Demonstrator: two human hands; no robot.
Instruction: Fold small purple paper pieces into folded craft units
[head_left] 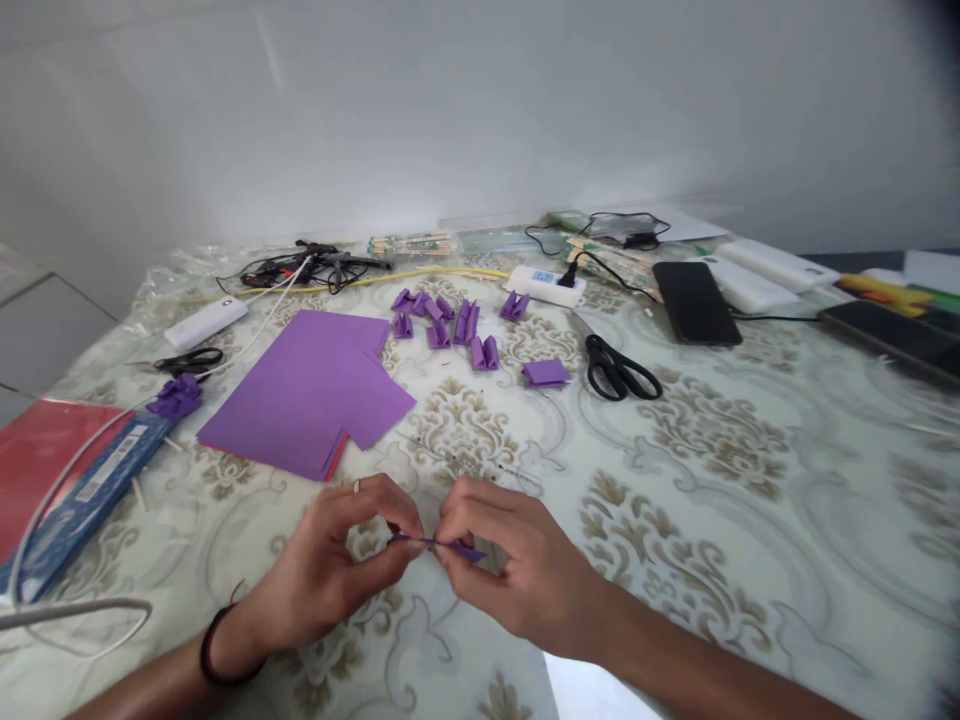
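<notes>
The left hand (330,565) and the right hand (525,565) meet over the near middle of the table (750,560). Each hand is closed, thumb against fingers, on a small purple paper piece (469,551); the fingertips are close together, and a pointed end of the piece projects past the right hand's fingers. The left hand wears a ring (357,486) (a dark band (207,650) encircles the wrist).

Beyond the left hand lies a stack of purple sheets (289,385), with red showing under its near corner. Toward the far edge, a group of folded purple pieces (466,322) is set out in front of a white power strip (534,285). A flatter folded piece (546,373) lies between this group and the black-handled scissors (619,370). A black phone (696,303) lies toward the far right corner. At the left edge, a purple paper cluster (177,396) sits beside a second pair of scissors (189,361), near a blue package (97,490).
</notes>
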